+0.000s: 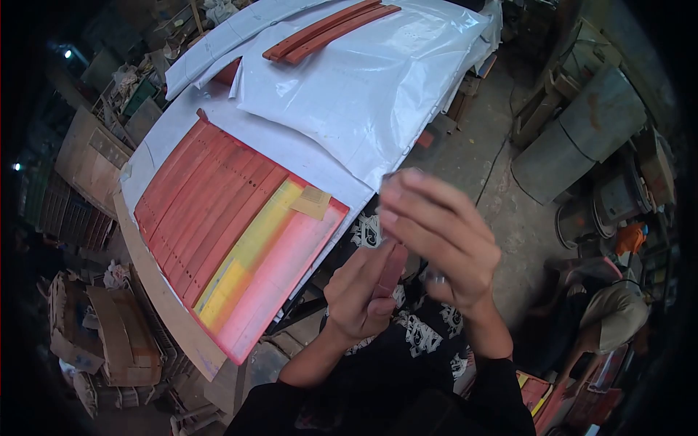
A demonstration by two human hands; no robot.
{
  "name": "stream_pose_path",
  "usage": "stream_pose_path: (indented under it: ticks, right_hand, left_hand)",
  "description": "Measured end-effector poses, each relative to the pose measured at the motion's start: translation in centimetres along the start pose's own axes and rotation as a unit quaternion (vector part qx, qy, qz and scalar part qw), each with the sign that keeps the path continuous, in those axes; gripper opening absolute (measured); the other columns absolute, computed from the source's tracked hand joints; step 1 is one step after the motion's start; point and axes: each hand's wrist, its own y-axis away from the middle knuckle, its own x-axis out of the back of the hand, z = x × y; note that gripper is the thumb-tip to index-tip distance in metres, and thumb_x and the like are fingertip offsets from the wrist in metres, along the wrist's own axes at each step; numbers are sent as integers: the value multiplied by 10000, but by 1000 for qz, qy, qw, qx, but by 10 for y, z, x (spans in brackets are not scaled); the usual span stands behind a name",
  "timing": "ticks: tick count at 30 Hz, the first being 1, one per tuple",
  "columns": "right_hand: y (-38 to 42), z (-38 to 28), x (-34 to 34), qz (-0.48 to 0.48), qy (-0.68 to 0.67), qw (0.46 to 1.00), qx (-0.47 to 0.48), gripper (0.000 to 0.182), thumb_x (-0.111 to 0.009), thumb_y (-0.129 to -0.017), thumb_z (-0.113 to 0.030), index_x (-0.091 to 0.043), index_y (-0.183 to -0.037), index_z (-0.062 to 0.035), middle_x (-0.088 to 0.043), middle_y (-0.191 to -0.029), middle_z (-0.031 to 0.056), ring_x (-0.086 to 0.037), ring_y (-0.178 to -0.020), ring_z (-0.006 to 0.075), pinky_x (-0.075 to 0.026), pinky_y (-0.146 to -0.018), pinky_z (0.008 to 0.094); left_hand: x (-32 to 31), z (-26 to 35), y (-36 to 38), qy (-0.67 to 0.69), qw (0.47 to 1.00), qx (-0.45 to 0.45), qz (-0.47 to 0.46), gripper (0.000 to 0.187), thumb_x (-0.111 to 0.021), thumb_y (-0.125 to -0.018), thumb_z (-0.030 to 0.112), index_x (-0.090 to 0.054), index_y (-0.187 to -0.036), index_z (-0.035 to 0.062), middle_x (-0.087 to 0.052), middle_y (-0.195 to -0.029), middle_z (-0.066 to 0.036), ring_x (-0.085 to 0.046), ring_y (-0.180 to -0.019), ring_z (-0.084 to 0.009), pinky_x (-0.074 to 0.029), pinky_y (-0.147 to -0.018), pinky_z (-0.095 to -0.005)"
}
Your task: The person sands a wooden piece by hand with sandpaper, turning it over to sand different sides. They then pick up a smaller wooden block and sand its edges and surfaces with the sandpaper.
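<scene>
Gripping a small reddish-brown strip [392, 267], L hand [360, 294] is clamping it; long axis running 1-to-7 o'clock. R hand [436, 240] blurred, fingers curled, grip can't tell.

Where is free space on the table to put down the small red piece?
Free: the pink and yellow board right of the red slats, and the white plastic sheet below the two red strips. Crowded: the slat rows. The left hand holds the red piece.
</scene>
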Motion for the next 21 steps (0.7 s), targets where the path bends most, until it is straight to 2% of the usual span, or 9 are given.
stream_pose_path:
  ticks: [3,5,9,10,11,13,15,17,21]
  right_hand:
    - [-2,-12,2,10,-4,1000,-18,447,-641,-702,-101,-743,-1122,13,-721,-1165,150,-678,-1131,337,-539,-759,339]
    - [0,-21,-1,8,-27,999,-27,451,-646,-693,-53,-732,-1128,31,-719,-1156,169,-674,-1133,359,-553,-844,385]
    - [9,8,-19,72,5,997,-31,447,-606,-703,65,-707,-1138,77,-714,-1142,218,-666,-1137,401,-538,-978,451]
    - [12,0,-19,103,-11,992,-73,416,-533,-748,111,-695,-1131,107,-711,-1135,244,-663,-1135,416,-516,-1013,477]
    - [15,-2,-22,129,-32,988,-77,399,-491,-790,123,-682,-1140,124,-708,-1139,259,-660,-1141,424,-506,-1026,494]
    - [21,-6,-27,172,-47,979,-99,396,-464,-828,125,-668,-1166,128,-704,-1152,267,-656,-1149,424,-499,-1035,499]
    - [25,-2,-17,148,-34,983,-99,398,-411,-953,96,-593,-1307,96,-625,-1307,293,-615,-1244,383,-539,-961,387]
    - [24,1,-12,155,-15,981,-116,425,-405,-932,103,-585,-1318,96,-620,-1323,290,-606,-1262,397,-527,-883,321]
    - [26,-1,-11,147,-18,983,-109,462,-392,-898,102,-580,-1320,102,-609,-1335,299,-598,-1270,411,-521,-900,329]
  left_hand:
    - [3,5,4,23,998,49,-19,596,-533,-1050,393,-603,-1211,-176,-620,-778,-162,-596,-600,-243,-466,-521,-331]
    - [7,4,2,-16,999,25,-29,605,-515,-1059,395,-575,-1251,-175,-639,-798,-168,-608,-617,-231,-479,-534,-322]
    - [7,9,-3,42,995,69,65,631,-457,-1080,409,-481,-1356,-159,-670,-840,-179,-633,-656,-206,-510,-563,-322]
    - [12,7,-7,50,995,50,71,651,-410,-1090,419,-389,-1416,-144,-670,-853,-187,-629,-659,-187,-519,-567,-323]
    - [21,11,-13,34,996,67,54,715,-343,-1072,538,-281,-1457,-62,-614,-789,-185,-595,-559,-214,-536,-535,-331]
    - [36,19,-25,87,985,126,74,598,-345,-1085,490,-296,-1403,-13,-597,-759,-191,-587,-531,-215,-533,-504,-327]
    - [45,23,-40,108,978,140,106,532,-412,-1082,435,-343,-1341,-24,-618,-778,-189,-599,-588,-184,-518,-549,-294]
    - [53,22,-48,127,975,136,120,483,-461,-1076,400,-369,-1288,-25,-627,-782,-187,-601,-610,-166,-506,-567,-273]
    - [60,13,-54,80,988,101,83,412,-423,-1083,424,-354,-1194,33,-557,-682,-176,-561,-497,-206,-532,-481,-320]
